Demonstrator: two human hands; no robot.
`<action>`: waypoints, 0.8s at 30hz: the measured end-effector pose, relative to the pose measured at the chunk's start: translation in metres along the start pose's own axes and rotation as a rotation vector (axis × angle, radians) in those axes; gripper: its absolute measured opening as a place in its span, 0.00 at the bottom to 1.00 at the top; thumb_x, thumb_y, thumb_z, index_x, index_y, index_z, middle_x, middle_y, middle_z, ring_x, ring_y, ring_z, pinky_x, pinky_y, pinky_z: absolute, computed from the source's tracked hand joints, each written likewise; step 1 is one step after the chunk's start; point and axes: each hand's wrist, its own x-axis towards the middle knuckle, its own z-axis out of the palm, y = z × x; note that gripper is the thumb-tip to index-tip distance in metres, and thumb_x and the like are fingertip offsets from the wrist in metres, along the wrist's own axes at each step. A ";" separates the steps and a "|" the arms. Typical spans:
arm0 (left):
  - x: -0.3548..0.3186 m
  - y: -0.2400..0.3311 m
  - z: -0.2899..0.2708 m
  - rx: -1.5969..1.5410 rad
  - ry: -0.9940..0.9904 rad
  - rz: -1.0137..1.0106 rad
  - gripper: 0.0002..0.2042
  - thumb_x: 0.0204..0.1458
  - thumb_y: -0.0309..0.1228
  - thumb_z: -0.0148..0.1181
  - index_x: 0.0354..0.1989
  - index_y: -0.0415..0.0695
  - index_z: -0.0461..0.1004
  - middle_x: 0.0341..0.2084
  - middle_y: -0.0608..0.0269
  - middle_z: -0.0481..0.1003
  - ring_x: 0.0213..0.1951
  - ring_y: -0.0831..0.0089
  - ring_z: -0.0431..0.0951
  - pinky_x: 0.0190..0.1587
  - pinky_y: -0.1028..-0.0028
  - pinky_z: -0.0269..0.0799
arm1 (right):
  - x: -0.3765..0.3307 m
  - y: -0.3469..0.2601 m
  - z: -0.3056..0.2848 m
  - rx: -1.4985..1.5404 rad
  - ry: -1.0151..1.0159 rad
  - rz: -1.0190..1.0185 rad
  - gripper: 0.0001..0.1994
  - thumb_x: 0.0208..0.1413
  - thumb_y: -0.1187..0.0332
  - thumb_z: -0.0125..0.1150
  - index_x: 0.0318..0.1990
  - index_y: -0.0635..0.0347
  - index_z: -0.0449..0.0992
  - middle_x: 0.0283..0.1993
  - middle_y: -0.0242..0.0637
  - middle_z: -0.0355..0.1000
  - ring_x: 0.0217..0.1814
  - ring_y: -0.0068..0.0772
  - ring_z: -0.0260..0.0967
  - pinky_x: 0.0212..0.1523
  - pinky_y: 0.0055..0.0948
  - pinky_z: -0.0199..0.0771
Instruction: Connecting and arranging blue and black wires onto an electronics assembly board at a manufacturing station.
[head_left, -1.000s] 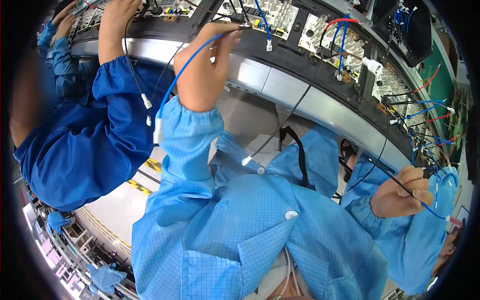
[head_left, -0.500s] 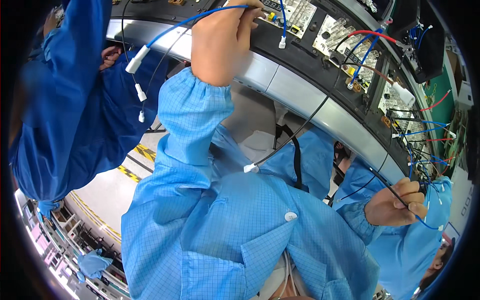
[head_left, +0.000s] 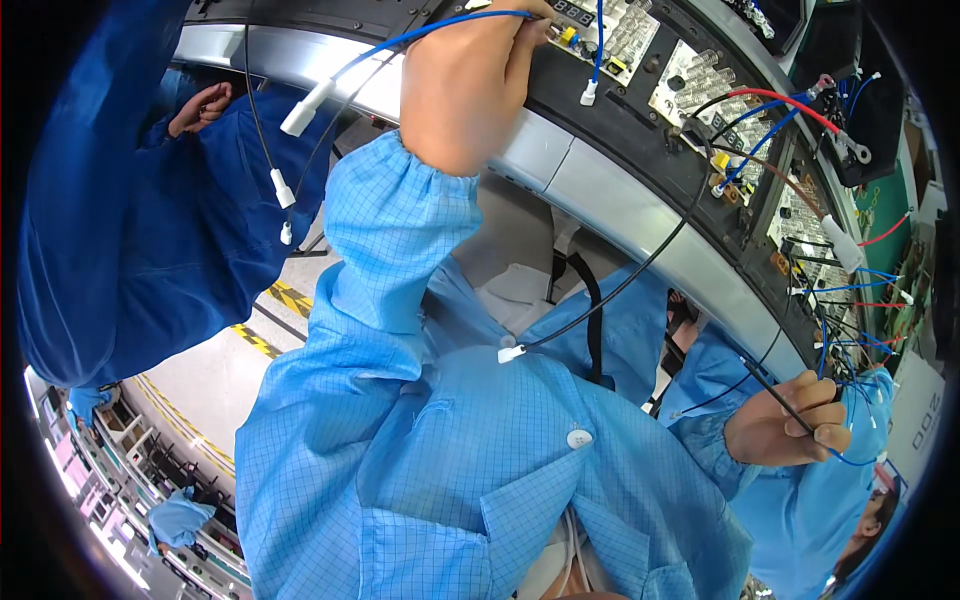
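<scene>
Fingers of the left hand (head_left: 470, 85) are curled in tight against the black equipment panel (head_left: 640, 130), pinching a blue wire (head_left: 420, 35) right at the top edge of the view; the fingertips themselves are tucked against the panel and partly cut off, so exactly how they grip is hard to read. From those fingers the blue wire runs out and down toward the person's left, ending in a white connector (head_left: 298, 118) hanging free, well clear of the hand. Just beyond the knuckles, a second blue lead drops to a small white plug (head_left: 589, 95) dangling against the panel. Over on the other side, the right hand (head_left: 785, 425) has its fingers pressed together around a thin black cable (head_left: 770, 385), thumb on top, with a fine blue wire (head_left: 850, 460) looping just under the fingertips. A longer black cable (head_left: 620, 290) sweeps down from the panel and ends in a white plug (head_left: 510, 353) resting on the light blue gridded smock (head_left: 450, 470), between the two hands. Above the right hand's fingers, red and blue leads (head_left: 780, 100) arc across the panel. Off to the left of the raised arm, a co-worker in a darker blue coat (head_left: 130, 250) stands close, one hand (head_left: 200, 105) curled near the chest.
</scene>
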 end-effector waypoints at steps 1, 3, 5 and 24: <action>0.000 0.002 -0.001 -0.033 -0.023 -0.048 0.05 0.50 0.19 0.54 0.36 0.38 0.73 0.25 0.50 0.75 0.27 0.57 0.78 0.30 0.70 0.71 | 0.000 0.000 0.000 0.002 -0.004 0.013 0.12 0.60 0.59 0.52 0.28 0.54 0.63 0.20 0.26 0.47 0.26 0.24 0.43 0.30 0.26 0.47; 0.001 0.003 -0.003 -0.065 -0.043 -0.099 0.05 0.50 0.19 0.54 0.36 0.38 0.73 0.25 0.50 0.75 0.27 0.57 0.78 0.30 0.70 0.71 | 0.001 0.002 0.000 -0.006 0.005 0.017 0.13 0.60 0.59 0.52 0.28 0.54 0.62 0.20 0.26 0.47 0.26 0.24 0.43 0.29 0.26 0.47; 0.001 0.001 0.000 -0.072 -0.049 -0.079 0.06 0.50 0.18 0.54 0.36 0.37 0.73 0.25 0.50 0.75 0.27 0.58 0.78 0.30 0.71 0.72 | 0.003 0.005 0.001 -0.023 0.017 0.018 0.13 0.60 0.59 0.52 0.28 0.54 0.62 0.20 0.26 0.47 0.26 0.24 0.43 0.29 0.26 0.46; 0.009 0.011 0.001 -0.039 -0.123 -0.141 0.05 0.51 0.23 0.54 0.35 0.40 0.74 0.18 0.53 0.73 0.22 0.56 0.77 0.26 0.67 0.71 | 0.005 0.012 0.018 -0.038 0.014 0.009 0.15 0.59 0.55 0.54 0.29 0.53 0.61 0.19 0.25 0.50 0.24 0.23 0.47 0.26 0.24 0.46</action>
